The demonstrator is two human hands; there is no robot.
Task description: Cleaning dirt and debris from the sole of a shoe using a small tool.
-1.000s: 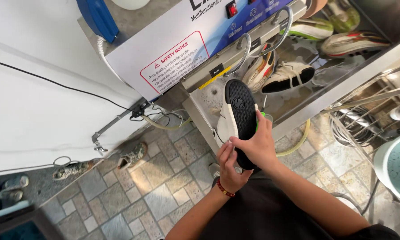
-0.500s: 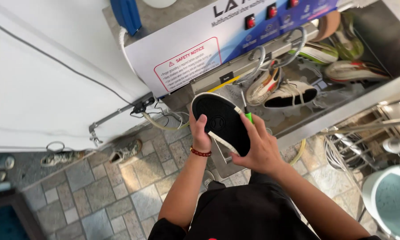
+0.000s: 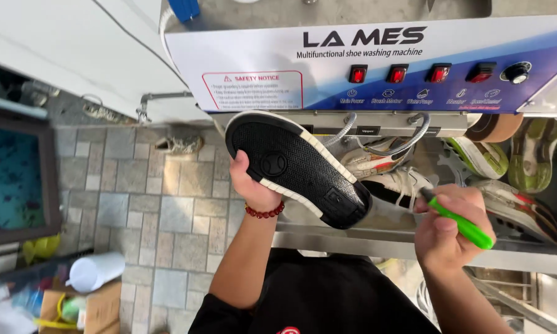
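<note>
Left hand (image 3: 252, 185) wrapped around the edge of a sneaker (image 3: 297, 166), fingers curled shut on its side, thumb up against the black sole; sole turned up toward the camera, cream rim all round, toe toward the upper left, heel down to the right; held in the air just over the front edge of the steel trough (image 3: 377, 238); red bead bracelet (image 3: 265, 212) at the wrist.

Right hand (image 3: 449, 229) closed in a fist round a green brush handle (image 3: 461, 224), the handle slanting from upper left to lower right (bristle end hidden behind the fingers, so what it touches cannot be told); held just beside the sneaker's heel, over the trough's front edge.

Inside the trough, a white lace-up shoe (image 3: 393, 182) just behind the heel; further right, several green-and-white shoes (image 3: 507, 161) heaped toward the right end; two grey hoses (image 3: 384, 139) looping down from the machine's panel (image 3: 365, 68), with its row of red switches (image 3: 418, 73); paved floor (image 3: 161, 204) at left.
</note>
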